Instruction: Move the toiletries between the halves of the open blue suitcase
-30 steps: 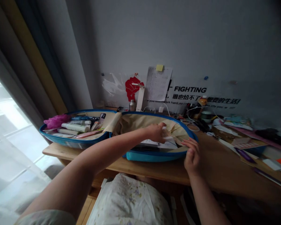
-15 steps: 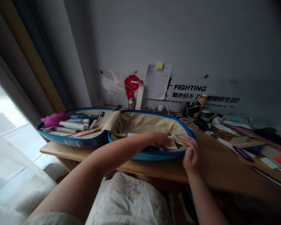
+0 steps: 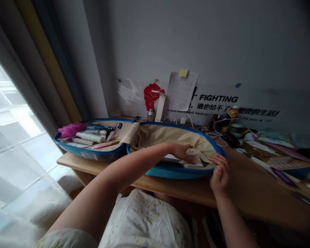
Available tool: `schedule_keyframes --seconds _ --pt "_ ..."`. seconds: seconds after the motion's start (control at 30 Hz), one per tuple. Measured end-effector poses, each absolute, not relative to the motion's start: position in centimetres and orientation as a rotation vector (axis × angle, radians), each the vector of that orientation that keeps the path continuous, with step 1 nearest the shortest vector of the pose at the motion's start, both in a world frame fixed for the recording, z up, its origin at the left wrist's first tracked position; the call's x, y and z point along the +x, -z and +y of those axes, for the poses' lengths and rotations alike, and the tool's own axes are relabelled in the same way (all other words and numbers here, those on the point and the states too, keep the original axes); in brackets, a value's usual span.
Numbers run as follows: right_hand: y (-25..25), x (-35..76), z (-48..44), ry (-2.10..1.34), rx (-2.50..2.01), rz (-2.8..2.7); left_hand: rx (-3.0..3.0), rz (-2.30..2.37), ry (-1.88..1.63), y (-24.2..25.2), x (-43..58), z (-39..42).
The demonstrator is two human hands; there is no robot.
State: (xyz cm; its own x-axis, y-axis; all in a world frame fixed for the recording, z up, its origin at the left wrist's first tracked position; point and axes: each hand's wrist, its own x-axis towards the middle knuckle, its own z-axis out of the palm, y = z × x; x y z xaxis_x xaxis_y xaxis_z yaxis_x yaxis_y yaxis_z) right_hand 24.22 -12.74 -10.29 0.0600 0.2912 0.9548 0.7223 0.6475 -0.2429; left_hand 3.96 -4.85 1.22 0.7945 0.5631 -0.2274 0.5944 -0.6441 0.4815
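An open suitcase [image 3: 181,174] with a blue rim and beige lining lies spread in two halves on a wooden desk. My left hand [image 3: 184,153] reaches into its right half, fingers stretched down over a small white striped flat item [image 3: 195,164]. A beige strap [image 3: 203,155] runs beside these fingers towards the right end. My right hand [image 3: 219,174] is closed around the blue rim there, fingers on the inner side and thumb outside. Whether it also pinches the strap end, I cannot tell. Another white flat item [image 3: 172,158] lies partly hidden behind my left forearm.
The left half holds a pink mesh puff [image 3: 71,130], several tubes [image 3: 91,136] and small packs. A metal bottle [image 3: 151,115] and a white lamp [image 3: 160,108] stand behind. Papers, a purple item [image 3: 284,177] and cables crowd the desk's right side. A curtain [image 3: 41,69] hangs left.
The view has turned slightly left, so everything sits further right. My left fingers have come down onto the striped item. My right hand stays on the rim.
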Motion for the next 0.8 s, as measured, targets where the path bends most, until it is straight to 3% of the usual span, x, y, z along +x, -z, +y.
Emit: schedule_keyframes --seconds 0.23,0.37,0.6,0.8 --pt "10.2 24.2 -12.6 0.383 -0.916 -1.495 2.463 1.039 -0.287 -4.6 -4.2 -3.0" --pt "10.1 24.3 -12.5 0.398 -0.906 -1.5 2.382 1.521 -0.495 -5.1 -13.3 -1.8" --pt "10.1 24.1 -12.4 0.409 -0.872 -1.487 2.231 2.049 -0.344 -5.1 -28.9 -3.3" --pt "10.3 24.3 -12.3 0.423 -0.908 -1.48 2.177 2.304 -0.057 -3.9 -35.9 -5.1"
